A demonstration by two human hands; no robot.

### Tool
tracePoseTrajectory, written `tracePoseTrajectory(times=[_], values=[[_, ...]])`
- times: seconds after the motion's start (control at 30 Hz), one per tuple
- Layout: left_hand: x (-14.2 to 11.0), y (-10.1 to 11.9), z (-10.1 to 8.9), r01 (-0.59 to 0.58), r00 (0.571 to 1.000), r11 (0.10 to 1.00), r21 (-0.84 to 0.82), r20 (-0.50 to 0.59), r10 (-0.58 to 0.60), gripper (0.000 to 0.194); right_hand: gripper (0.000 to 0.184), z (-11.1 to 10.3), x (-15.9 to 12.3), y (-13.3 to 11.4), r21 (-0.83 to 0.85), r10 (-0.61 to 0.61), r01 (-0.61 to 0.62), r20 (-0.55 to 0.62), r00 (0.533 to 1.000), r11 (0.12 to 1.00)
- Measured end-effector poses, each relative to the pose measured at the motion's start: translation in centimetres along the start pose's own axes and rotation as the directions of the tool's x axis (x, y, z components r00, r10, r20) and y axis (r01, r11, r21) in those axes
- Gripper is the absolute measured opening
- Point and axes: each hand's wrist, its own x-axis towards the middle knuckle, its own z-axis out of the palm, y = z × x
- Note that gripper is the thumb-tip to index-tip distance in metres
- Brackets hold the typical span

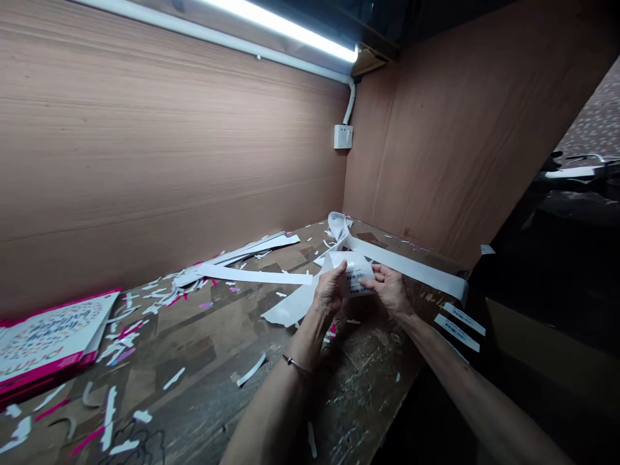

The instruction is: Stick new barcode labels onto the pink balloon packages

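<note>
Centrally, the left hand (330,289) is closing thumb and fingers around one side of a white barcode label sheet (356,274), while the right hand (390,290) is pinching its other side. Both hands are holding it above a worn table (194,349) scattered with paper scraps (110,413).

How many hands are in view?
2: the left hand holds the left side of the curled label strip, and the right hand pinches its right side. None seems hidden.
</note>
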Motion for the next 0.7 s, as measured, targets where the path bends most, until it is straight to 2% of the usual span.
tracePoseTrajectory(times=[0.07, 0.13, 0.2, 0.23, 0.3, 0.33, 0.37, 0.4, 0.47, 0.53, 0.7], values=[[0.3, -1.0, -0.8, -0.007, 1.0, 1.0, -0.025, -0.016, 0.007, 0.015, 0.046, -0.1, -0.3, 0.4, -0.075, -0.003, 0.005, 0.033, 0.999, 0.997], [0.6, -1.8, -1.3, -0.014, 0.999, 0.999, -0.048, -0.034, 0.012, 0.012, 0.042, -0.6, -0.7, 0.4, -0.164, -0.036, 0.036, 0.006, 0.999, 0.986], [0.8, -2.5, -1.6, -0.015, 0.999, 0.998, -0.067, -0.047, 0.012, 0.011, 0.037, -1.2, -1.1, -0.3, -0.365, -0.209, 0.187, -0.021, 0.978, 0.912], [0.9, -2.9, -1.7, -0.014, 0.999, 0.997, -0.075, -0.051, 0.011, 0.011, 0.033, -1.5, -1.2, -0.7, -0.491, -0.337, 0.302, 0.018, 0.941, 0.817], [1.0, -3.5, -1.7, -0.014, 0.998, 0.996, -0.087, -0.058, 0.009, 0.012, 0.023, -1.9, -1.2, -1.6, -0.676, -0.528, 0.525, 0.23, 0.817, 0.518], [1.0, -3.7, -1.6, -0.014, 0.998, 0.996, -0.09, -0.06, 0.009, 0.013, 0.019, -1.9, -1.2, -1.8, -0.704, -0.555, 0.602, 0.349, 0.755, 0.377], [1.1, -3.9, -1.6, -0.013, 0.998, 0.996, -0.09, -0.064, 0.007, 0.013, 0.015, -2.0, -1.0, -1.9, -0.703, -0.546, 0.649, 0.435, 0.716, 0.291], [1.1, -4.1, -1.5, -0.009, 0.998, 0.996, -0.087, -0.067, 0.004, 0.013, 0.013, -2.0, -0.9, -1.8, -0.695, -0.529, 0.678, 0.491, 0.692, 0.241], [1.3, -4.2, -1.5, 0.008, 0.997, 0.997, -0.073, -0.076, -0.013, 0.012, 0.011, -2.0, -0.6, -1.2, -0.677, -0.506, 0.703, 0.538, 0.674, 0.216], [1.5, -4.2, -1.4, 0.038, 0.995, 0.998, -0.041, -0.088, -0.041, 0.011, 0.011, -2.2, -0.4, -0.4, -0.646, -0.511, 0.729, 0.558, 0.654, 0.228], [1.8, -3.8, -1.2, 0.116, 0.985, 0.99, 0.079, -0.138, -0.104, 0.018, 0.011, -2.8, -0.1, 0.1, -0.553, -0.58, 0.803, 0.588, 0.564, 0.221]])
